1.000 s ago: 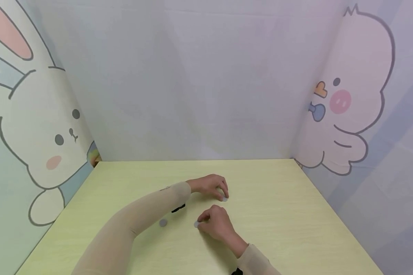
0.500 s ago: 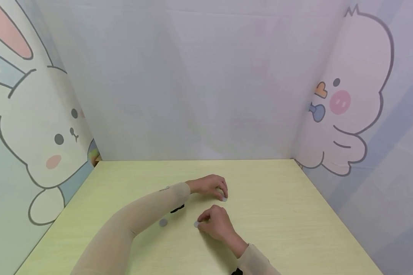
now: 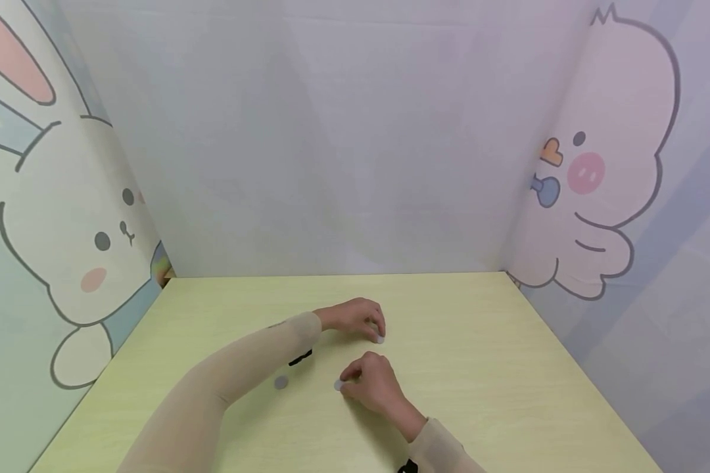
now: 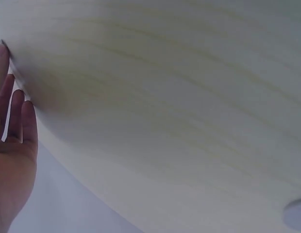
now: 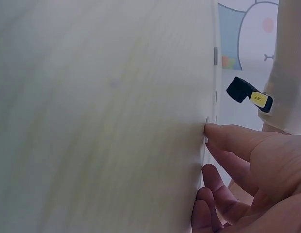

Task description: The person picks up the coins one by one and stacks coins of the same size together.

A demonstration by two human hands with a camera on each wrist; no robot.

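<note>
Three small, flat grey discs show on the pale table in the head view. My left hand (image 3: 355,316), reaching farther out, pinches one disc (image 3: 380,339) between thumb and fingers down at the tabletop. Nearer to me, my right hand (image 3: 375,382) has thumb and fingertips on a second disc (image 3: 338,385), which pokes out to the left of them. The third disc (image 3: 281,382) lies flat and untouched beside my left forearm. In the right wrist view, the thumb and fingers (image 5: 228,138) close on a thin disc edge (image 5: 207,127) at table level.
The pale wood-grain table (image 3: 479,368) runs back to a plain grey-white curtain (image 3: 331,144). Printed cloth hangs along both sides, with a rabbit (image 3: 94,217) at left. My left sleeve (image 3: 231,374) crosses the table's left half. A black wrist camera (image 5: 240,91) is strapped under it.
In the last half second my left hand has slid slightly to the left with its disc. My right hand and the loose disc have stayed where they were.
</note>
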